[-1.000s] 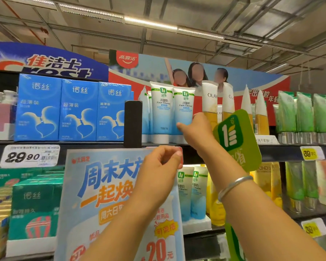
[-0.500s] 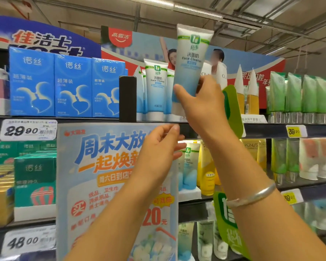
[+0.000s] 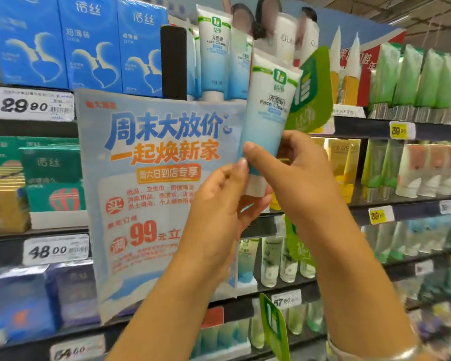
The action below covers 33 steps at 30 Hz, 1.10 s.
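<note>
Holding: tube [image 3: 267,113] by its lower body, my right hand [image 3: 292,175] wrapped round it, thumb in front.
Cap: cap [image 3: 255,187] at 6 o'clock, pinched by my left hand [image 3: 219,204].
Place: mid-air before the shelves, top leaning to 1 o'clock, poster [image 3: 154,165] at 9 o'clock.
Feel: I judge it light, soft and slick, so it is best gripped near the stiff cap.
Arms: both raised, wrists close together.

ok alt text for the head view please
A person holds a blue-and-white face cleaner tube, cap down, before shop shelves: right hand grips its lower part, left hand pinches the cap. A blue sale poster hangs behind, below blue boxes.
</note>
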Tool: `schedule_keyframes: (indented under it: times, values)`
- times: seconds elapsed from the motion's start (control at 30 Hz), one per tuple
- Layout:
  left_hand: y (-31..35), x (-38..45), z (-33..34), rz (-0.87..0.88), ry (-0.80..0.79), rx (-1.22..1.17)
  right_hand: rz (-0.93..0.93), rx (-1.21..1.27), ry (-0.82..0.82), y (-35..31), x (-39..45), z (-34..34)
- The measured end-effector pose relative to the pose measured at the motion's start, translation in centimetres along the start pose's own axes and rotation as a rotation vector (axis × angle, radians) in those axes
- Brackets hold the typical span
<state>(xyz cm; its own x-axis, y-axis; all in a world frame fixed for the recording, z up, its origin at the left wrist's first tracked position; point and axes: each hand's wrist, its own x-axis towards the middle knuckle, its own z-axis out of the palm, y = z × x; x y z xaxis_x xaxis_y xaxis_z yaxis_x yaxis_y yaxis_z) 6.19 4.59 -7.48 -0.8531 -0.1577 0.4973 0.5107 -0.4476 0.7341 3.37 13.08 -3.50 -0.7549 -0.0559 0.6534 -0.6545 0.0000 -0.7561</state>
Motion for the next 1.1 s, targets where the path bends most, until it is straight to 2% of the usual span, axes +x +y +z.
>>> schedule_keyframes:
  times: [0.2,0.4,0.63,0.83,1.0,1.1]
  values:
    - [-1.8,-3.0,-2.3,-0.137,0.042,-0.099,0.122,0.148,-0.035,2.2,-3.1,0.0]
    - [-2.7,-5.6,-5.1,-0.348,0.079,-0.211,0.218,0.357,-0.057,4.0,-6.1,0.0]
    - [-3.8,-8.4,-7.8,-0.545,0.154,-0.325,0.366,0.356,0.018,6.9,-9.6,1.6]
    - [-4.1,-9.9,-9.2,-0.708,0.152,-0.460,0.480,0.409,0.117,8.5,-11.7,2.5]
    - [-4.7,-10.3,-9.7,-0.820,0.167,-0.558,0.503,0.410,0.165,8.8,-12.6,2.7]
    - [-4.9,-10.2,-10.3,-0.867,0.104,-0.586,0.486,0.419,0.186,8.9,-12.9,2.7]
